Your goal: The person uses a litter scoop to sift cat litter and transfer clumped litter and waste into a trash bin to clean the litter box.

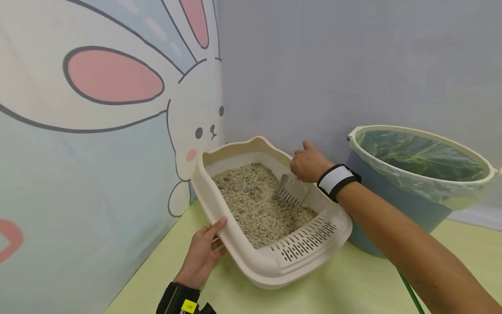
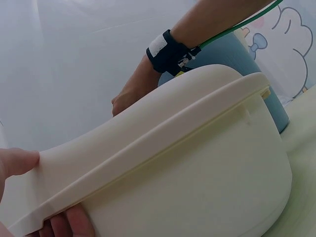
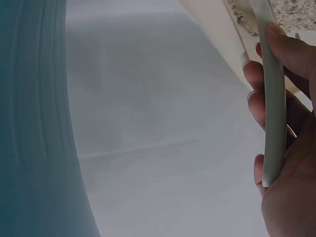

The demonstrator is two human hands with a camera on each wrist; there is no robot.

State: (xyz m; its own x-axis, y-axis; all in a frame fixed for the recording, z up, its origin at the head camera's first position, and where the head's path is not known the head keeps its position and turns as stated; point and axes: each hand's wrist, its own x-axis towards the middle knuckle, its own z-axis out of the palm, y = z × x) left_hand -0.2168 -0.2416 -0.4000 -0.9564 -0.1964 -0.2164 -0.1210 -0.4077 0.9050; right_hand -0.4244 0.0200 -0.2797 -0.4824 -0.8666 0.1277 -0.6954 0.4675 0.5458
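A cream litter box [image 1: 270, 272] with a slotted front ledge stands tilted, its bed of grainy litter [image 1: 251, 218] dotted with grey clumps [image 1: 251, 189]. My left hand [image 1: 201, 250] grips the box's left rim, thumb on top and fingers underneath, as the left wrist view also shows. In my right hand [image 1: 311, 163] is a slotted litter scoop [image 1: 292, 189], its blade down at the litter near the right wall. The right wrist view shows fingers curled round the scoop's pale handle [image 3: 274, 108].
A blue bin [image 1: 392, 200] with a cream rim and a translucent green liner [image 1: 423, 152] stands right of the box, close to my right forearm. A rabbit-printed wall [image 1: 117, 165] rises on the left and a grey wall [image 1: 313, 65] behind. The floor [image 1: 333, 288] is pale green.
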